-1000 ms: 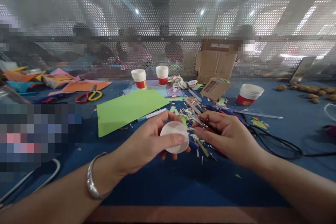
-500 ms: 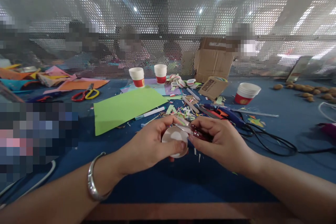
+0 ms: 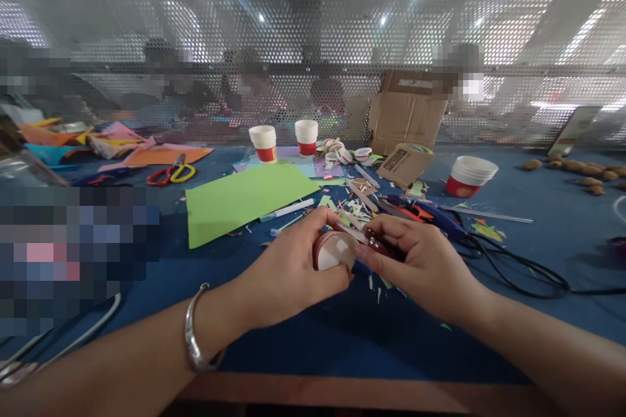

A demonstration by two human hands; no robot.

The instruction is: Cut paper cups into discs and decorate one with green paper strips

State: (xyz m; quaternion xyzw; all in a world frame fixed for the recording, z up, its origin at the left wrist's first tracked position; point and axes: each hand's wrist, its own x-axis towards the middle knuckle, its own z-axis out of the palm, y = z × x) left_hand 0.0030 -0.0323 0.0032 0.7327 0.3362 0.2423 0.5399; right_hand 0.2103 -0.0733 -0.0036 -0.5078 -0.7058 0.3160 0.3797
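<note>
My left hand [image 3: 298, 267] is closed round a cut-down paper cup piece [image 3: 334, 253], a round white base with a red edge, its thumb lying across the lower side. My right hand [image 3: 415, 257] grips a red-handled knife [image 3: 386, 246], mostly covered by the fingers. Its silver blade [image 3: 353, 232] points left and lies along the far rim of the cup piece. Fingertips of the right hand are against or very near the cup piece. Small paper scraps [image 3: 376, 287] lie on the blue table under the hands.
A green sheet [image 3: 244, 199] and a marker [image 3: 296, 208] lie beyond my left hand. Paper cups [image 3: 264, 143] stand farther back, another stack [image 3: 470, 176] at right. Scissors [image 3: 172, 172], a blue glue gun [image 3: 440, 215] with black cable, cardboard [image 3: 405, 164] and walnuts [image 3: 589, 168] surround the work area.
The cup piece has turned in my left hand, so its red edge now shows on the left. The blade stays at its far rim. The whole view has shifted slightly.
</note>
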